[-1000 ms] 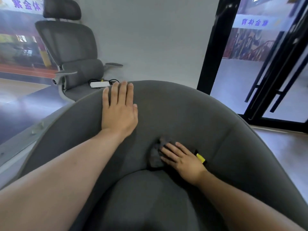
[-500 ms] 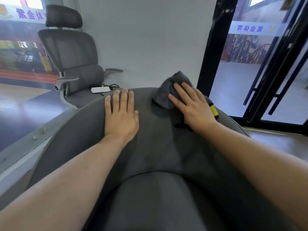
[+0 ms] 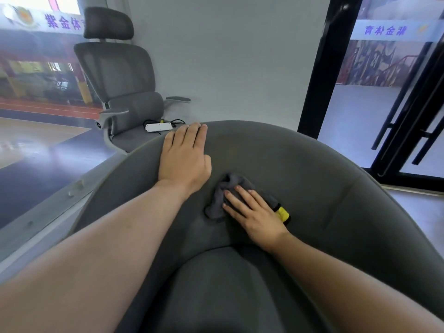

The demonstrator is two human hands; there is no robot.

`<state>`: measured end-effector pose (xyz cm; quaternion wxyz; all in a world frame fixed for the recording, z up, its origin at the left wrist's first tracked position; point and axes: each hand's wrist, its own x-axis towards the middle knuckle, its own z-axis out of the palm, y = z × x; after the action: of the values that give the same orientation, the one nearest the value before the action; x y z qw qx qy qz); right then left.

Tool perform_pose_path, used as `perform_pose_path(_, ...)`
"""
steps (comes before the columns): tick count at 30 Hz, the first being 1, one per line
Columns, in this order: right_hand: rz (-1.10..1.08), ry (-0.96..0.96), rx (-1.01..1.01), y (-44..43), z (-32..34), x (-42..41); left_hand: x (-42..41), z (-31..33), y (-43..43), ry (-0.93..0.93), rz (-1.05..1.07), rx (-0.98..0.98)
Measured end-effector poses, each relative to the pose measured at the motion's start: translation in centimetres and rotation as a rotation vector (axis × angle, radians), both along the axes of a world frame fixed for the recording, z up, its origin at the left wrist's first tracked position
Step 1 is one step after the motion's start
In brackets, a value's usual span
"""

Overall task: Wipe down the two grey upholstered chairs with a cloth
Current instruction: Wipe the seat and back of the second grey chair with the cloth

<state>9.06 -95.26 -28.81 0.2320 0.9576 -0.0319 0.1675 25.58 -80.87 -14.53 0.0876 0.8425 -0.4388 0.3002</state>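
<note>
Item: rounded grey upholstered tub chair, curved backrest wrapping a padded seat cushion, fabric plain and matte. On the inner face of the backrest, low and near the centre, lies a crumpled dark grey cloth with a yellow-and-black edge (seen at its right end).

Right hand: flat, fingers spread, pressing the cloth against the backrest. Half a second earlier it held the cloth at the top rim; it has since come down toward the seat.

Left hand: open, palm flat near the top rim, unchanged in place.

Behind: grey mesh office chair with headrest, a white power strip resting on its seat.
</note>
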Motion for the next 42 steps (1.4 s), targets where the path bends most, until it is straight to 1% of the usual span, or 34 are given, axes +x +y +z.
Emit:
perform_pose_path(3,0.034,0.003,-0.018,-0.1,0.9,-0.8,-0.5,-0.3,0.5,-0.015,0.000,-0.010)
perform_pose_path(5,0.002,-0.079,0.015,0.2,2.7,-0.9,-0.8,-0.4,0.6,0.000,-0.010,-0.015)
perform_pose_path(8,-0.082,-0.300,0.168,1.2,6.5,0.8,-0.6,0.9,1.2,0.041,-0.055,0.011)
perform_pose_path(11,-0.148,-0.497,0.371,3.3,8.9,3.6,1.2,2.6,3.1,0.031,-0.136,0.141)
perform_pose_path(13,-0.177,-0.621,0.490,4.9,9.2,5.4,2.3,2.8,4.6,0.008,-0.124,0.191)
perform_pose_path(15,-0.198,-0.715,0.606,6.7,9.0,7.2,2.3,2.3,5.3,0.039,-0.082,0.166)
perform_pose_path(17,-0.218,-0.778,0.657,8.4,8.7,8.9,1.8,1.8,5.0,0.096,-0.083,0.105)
perform_pose_path(19,-0.210,-0.784,0.612,9.2,8.4,9.9,1.6,1.9,4.9,0.130,-0.098,0.055)
perform_pose_path(22,-0.169,-0.793,0.456,8.2,8.4,9.4,2.0,1.9,5.0,0.175,-0.105,0.021)
perform_pose_path(25,-0.165,-0.750,0.312,5.7,8.2,8.2,2.1,1.6,4.9,0.151,-0.080,0.042)
perform_pose_path(27,-0.190,-0.749,0.296,3.7,8.2,7.4,2.1,1.7,4.7,0.144,-0.069,0.057)
perform_pose_path(29,-0.234,-0.756,0.328,2.4,8.3,6.1,2.1,1.8,4.8,0.165,-0.063,0.067)
perform_pose_path(31,-0.285,-0.813,0.385,1.6,8.4,4.8,2.1,1.9,4.9,0.176,-0.068,0.063)
perform_pose_path(34,-0.397,-0.973,0.584,2.7,8.9,5.7,2.0,1.9,4.8,0.175,-0.067,0.054)
perform_pose_path(36,-0.402,-1.018,0.679,5.2,9.0,7.7,2.1,1.8,4.8,0.167,-0.070,0.050)
perform_pose_path(37,-0.356,-0.993,0.662,6.6,8.7,8.7,2.1,1.9,4.8,0.169,-0.073,0.046)
perform_pose_path(39,-0.230,-0.867,0.595,9.0,7.4,9.8,2.2,1.9,4.9,0.178,-0.080,0.043)
perform_pose_path(42,-0.124,-0.694,0.425,7.6,7.2,8.5,2.2,2.0,5.0,0.183,-0.085,0.044)
